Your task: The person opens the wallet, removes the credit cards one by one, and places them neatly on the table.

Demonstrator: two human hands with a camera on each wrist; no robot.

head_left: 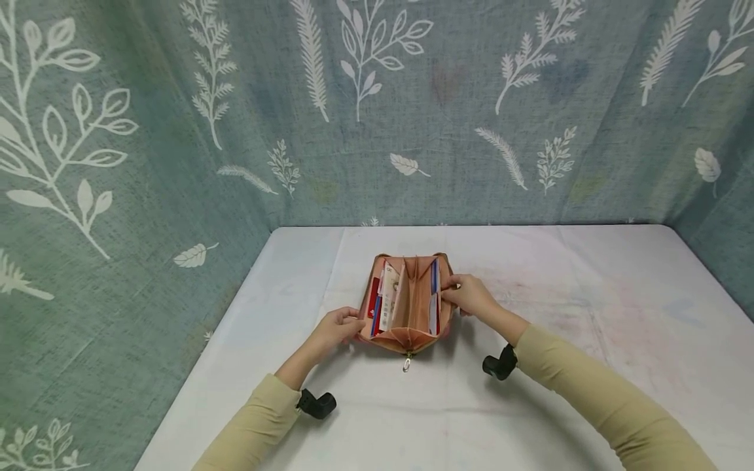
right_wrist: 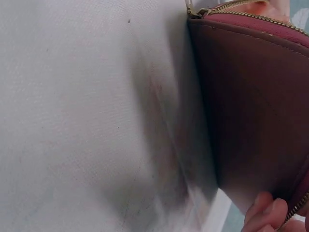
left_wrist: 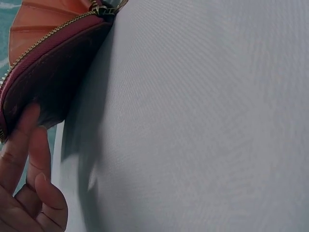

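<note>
Evidently the opening is done: my wallet (head_left: 420,307) stands on the white table (head_left: 412,418) in front of me, unzipped and spread so that its pleated pockets fan apart. My left hand (head_left: 336,329) grips its left cover near the rim, with fingers against the outside in the left wrist view; just where that thumb sits I cannot tell. My right hand (head_left: 474,297) pinches the right cover, thumb on the inner side and fingers behind.

What I judge left is whatever concerns the contents, since they all look tucked in place. A red card (head_left: 374,297) and a banknote (head_left: 388,297) fill the left side, the note rising above its pocket; a blue card (head_left: 434,275) shows on the right. The middle pockets gape, though their depths are too small to read. Closing the zip is not done either: its pull (head_left: 406,364) hangs at the near end, over the table.

Around me hangs a leaf-patterned curtain (head_left: 436,163), behind and to the left, well apart from the wallet. Nothing outside seems to block my reach; the likelier hindrance is the wallet's own folds and the fact that both hands are busy holding it apart.
</note>
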